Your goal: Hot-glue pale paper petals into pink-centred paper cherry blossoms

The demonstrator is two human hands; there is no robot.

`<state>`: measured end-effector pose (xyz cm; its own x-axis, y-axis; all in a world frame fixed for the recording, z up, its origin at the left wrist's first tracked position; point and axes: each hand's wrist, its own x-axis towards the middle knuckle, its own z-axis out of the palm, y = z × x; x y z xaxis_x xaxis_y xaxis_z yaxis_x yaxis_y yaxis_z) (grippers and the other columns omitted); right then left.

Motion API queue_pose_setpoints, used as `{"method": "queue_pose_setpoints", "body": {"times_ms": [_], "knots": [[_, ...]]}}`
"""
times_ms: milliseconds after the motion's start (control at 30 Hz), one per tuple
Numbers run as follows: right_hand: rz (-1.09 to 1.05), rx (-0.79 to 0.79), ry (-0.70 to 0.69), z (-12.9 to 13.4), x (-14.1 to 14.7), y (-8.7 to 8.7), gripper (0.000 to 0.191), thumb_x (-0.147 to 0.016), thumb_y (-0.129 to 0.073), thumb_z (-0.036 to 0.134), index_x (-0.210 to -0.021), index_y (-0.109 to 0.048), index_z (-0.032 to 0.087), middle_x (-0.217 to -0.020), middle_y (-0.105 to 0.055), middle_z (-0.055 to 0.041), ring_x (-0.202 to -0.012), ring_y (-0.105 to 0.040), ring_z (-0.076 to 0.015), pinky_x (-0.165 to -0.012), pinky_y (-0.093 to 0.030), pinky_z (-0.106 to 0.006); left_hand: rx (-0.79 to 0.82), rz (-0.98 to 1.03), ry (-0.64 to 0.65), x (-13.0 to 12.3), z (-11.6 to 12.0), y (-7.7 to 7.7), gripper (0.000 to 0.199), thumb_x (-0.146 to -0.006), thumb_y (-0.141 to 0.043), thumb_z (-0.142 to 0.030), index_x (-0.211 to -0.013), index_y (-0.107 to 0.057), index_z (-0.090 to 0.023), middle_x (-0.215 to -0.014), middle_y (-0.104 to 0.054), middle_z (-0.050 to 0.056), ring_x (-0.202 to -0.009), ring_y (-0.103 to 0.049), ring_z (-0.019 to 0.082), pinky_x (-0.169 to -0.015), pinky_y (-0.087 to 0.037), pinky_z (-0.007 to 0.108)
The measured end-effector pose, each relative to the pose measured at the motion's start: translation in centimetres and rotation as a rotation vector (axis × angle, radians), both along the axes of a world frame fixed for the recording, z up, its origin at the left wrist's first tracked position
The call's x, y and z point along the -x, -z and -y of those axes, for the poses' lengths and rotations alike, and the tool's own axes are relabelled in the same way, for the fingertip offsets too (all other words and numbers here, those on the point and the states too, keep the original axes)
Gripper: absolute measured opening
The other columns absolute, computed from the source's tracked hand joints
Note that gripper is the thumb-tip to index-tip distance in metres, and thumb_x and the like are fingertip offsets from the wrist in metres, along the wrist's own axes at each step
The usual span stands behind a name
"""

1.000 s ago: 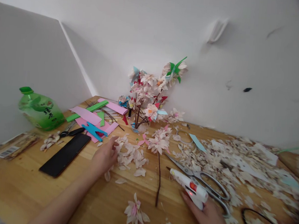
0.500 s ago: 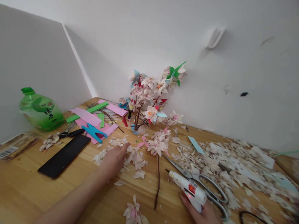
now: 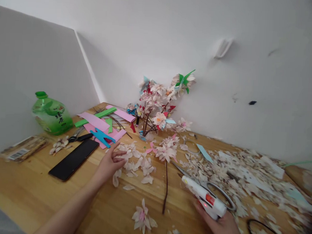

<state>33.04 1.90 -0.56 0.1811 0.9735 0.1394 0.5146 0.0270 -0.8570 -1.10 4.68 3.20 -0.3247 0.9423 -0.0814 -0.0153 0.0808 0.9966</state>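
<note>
My right hand [image 3: 217, 225] is wrapped round the handle of a white hot glue gun [image 3: 204, 196], its nozzle pointing up and left, a small red light lit. Scissors [image 3: 221, 193] lie partly hidden behind it. Over the left edge of a pile of pale loose petals [image 3: 140, 165] hovers my left hand [image 3: 110, 163], fingers apart and slightly bent, holding nothing that I can see. Between the hands a flower branch [image 3: 165, 180] lies on the wooden table, pale blossoms at its far end. Closer to me rests a single pale flower [image 3: 143, 217] with a pink centre.
Flower branches [image 3: 156, 103] stand in a clear container by the wall. Coloured paper strips [image 3: 95, 122], a black phone [image 3: 74, 160], pliers [image 3: 80, 138] and a green bottle [image 3: 51, 115] are on the left. Scattered petals [image 3: 233, 177] cover the right side; a black cable [image 3: 252, 230] curves nearby.
My left hand has drawn back left from the middle of the petals and its fingers have spread. The glue gun has shifted slightly right in my right hand. The view has also shifted a little.
</note>
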Motion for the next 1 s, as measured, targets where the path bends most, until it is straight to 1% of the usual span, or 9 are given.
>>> {"method": "queue_pose_setpoints", "body": {"times_ms": [67, 133, 200, 267, 400, 567, 667, 833, 1000], "knots": [[-0.111, -0.002, -0.006, 0.2, 0.4, -1.4, 0.026, -0.058, -0.067, 0.039, -0.076, -0.071, 0.021, -0.077, -0.076, -0.0049, -0.078, -0.068, -0.0280, -0.076, -0.054, -0.033, 0.045, 0.189, -0.014, -0.5, 0.6, -0.6, 0.071, -0.056, -0.072, -0.017, -0.120, -0.041, -0.018, -0.081, -0.065, 0.001, -0.063, -0.063, 0.012, -0.059, -0.051, 0.025], [-0.182, 0.011, -0.024, 0.4, 1.1, -3.0, 0.026, -0.058, -0.067, 0.039, -0.078, -0.071, 0.022, -0.074, -0.075, -0.0040, -0.072, -0.069, -0.0269, -0.067, -0.056, -0.030, 0.079, 0.342, -0.021, -1.2, 1.1, -1.0, 0.065, -0.054, -0.073, -0.014, -0.112, -0.045, -0.018, -0.070, -0.063, -0.003, -0.060, -0.063, 0.011, -0.062, -0.052, 0.026], [-0.202, 0.031, -0.051, 0.6, 2.1, -4.2, 0.026, -0.059, -0.067, 0.039, -0.078, -0.071, 0.022, -0.072, -0.075, -0.0039, -0.065, -0.068, -0.0256, -0.058, -0.056, -0.028, 0.084, 0.387, -0.006, -2.1, 1.4, -1.2, 0.058, -0.053, -0.074, -0.014, -0.104, -0.047, -0.017, -0.067, -0.063, -0.003, -0.061, -0.064, 0.013, -0.067, -0.053, 0.029], [-0.218, 0.036, -0.080, 0.8, 3.2, -4.8, 0.025, -0.059, -0.067, 0.039, -0.076, -0.071, 0.021, -0.072, -0.075, -0.0044, -0.065, -0.068, -0.0255, -0.057, -0.055, -0.028, 0.080, 0.398, 0.007, -2.9, 1.4, -1.3, 0.054, -0.053, -0.075, -0.015, -0.099, -0.047, -0.017, -0.066, -0.063, -0.002, -0.063, -0.065, 0.014, -0.070, -0.053, 0.032], [-0.213, -0.006, -0.119, 0.8, 5.1, -4.3, 0.023, -0.059, -0.067, 0.038, -0.074, -0.068, 0.020, -0.074, -0.075, -0.0048, -0.071, -0.068, -0.0263, -0.066, -0.054, -0.030, 0.064, 0.402, 0.001, -4.3, 0.9, -1.0, 0.053, -0.053, -0.076, -0.021, -0.096, -0.046, -0.017, -0.069, -0.065, -0.001, -0.065, -0.066, 0.015, -0.070, -0.052, 0.033], [-0.104, -0.054, -0.112, 0.6, 5.8, -3.1, 0.030, -0.063, -0.064, 0.040, -0.084, -0.066, 0.018, -0.081, -0.073, -0.0066, -0.074, -0.067, -0.0254, -0.069, -0.053, -0.029, 0.015, 0.345, -0.059, -4.6, -0.2, -0.1, 0.055, -0.047, -0.079, -0.025, -0.090, -0.046, -0.018, -0.065, -0.066, -0.003, -0.062, -0.064, 0.013, -0.063, -0.048, 0.025], [-0.047, -0.025, -0.192, 0.6, 5.8, -3.1, 0.025, -0.067, -0.061, 0.038, -0.081, -0.066, 0.018, -0.074, -0.072, -0.0042, -0.072, -0.066, -0.0235, -0.066, -0.053, -0.026, -0.001, 0.344, -0.081, -4.8, -0.6, 0.5, 0.058, -0.045, -0.080, -0.026, -0.090, -0.045, -0.019, -0.062, -0.064, -0.005, -0.062, -0.064, 0.013, -0.063, -0.048, 0.026], [0.024, 0.019, -0.342, 1.1, 5.8, -3.5, 0.019, -0.072, -0.059, 0.038, -0.074, -0.064, 0.020, -0.069, -0.070, -0.0010, -0.063, -0.064, -0.0196, -0.058, -0.051, -0.023, 0.041, 0.409, -0.012, -5.7, 0.0, 1.4, 0.058, -0.048, -0.080, -0.024, -0.093, -0.045, -0.017, -0.065, -0.065, -0.005, -0.061, -0.064, 0.013, -0.063, -0.051, 0.027], [0.035, -0.055, -0.344, 1.6, 6.3, -3.7, 0.022, -0.074, -0.057, 0.043, -0.066, -0.059, 0.023, -0.059, -0.063, 0.0015, -0.054, -0.059, -0.0172, -0.051, -0.048, -0.022, 0.049, 0.454, 0.112, -6.3, 0.5, 1.1, 0.061, -0.050, -0.079, -0.016, -0.100, -0.044, -0.017, -0.075, -0.070, 0.001, -0.065, -0.066, 0.013, -0.066, -0.052, 0.026]]}}
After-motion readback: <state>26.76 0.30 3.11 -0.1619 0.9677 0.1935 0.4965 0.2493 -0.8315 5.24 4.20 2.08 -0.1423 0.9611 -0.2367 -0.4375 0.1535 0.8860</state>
